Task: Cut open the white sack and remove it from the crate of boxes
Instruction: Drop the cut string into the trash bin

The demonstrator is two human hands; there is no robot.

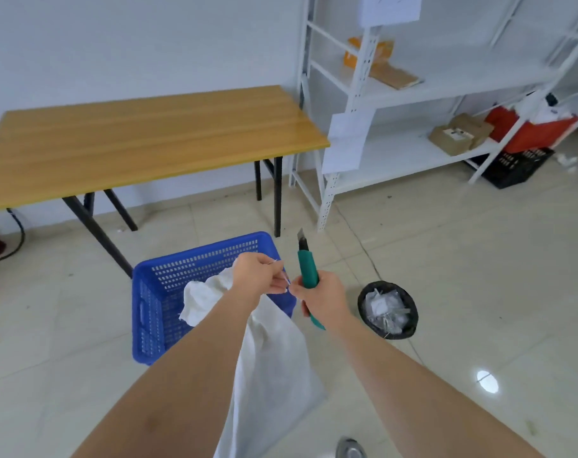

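A blue plastic crate [155,312] stands on the floor below me. The white sack [274,358] hangs out of it toward me, its crumpled top [201,299] still over the crate; no boxes show. My left hand [258,274] pinches a thin white thread at the sack's top, above the crate's right rim. My right hand [324,299] grips a green utility knife [307,269] upright, blade out and pointing up, just right of the left hand's fingertips. My right thumb and finger touch the same thread.
A wooden folding table [149,140] stands behind the crate. White metal shelving [363,104] with cardboard boxes is at the right. A black bin [387,309] lined with a bag of scraps sits on the tiled floor right of my right hand.
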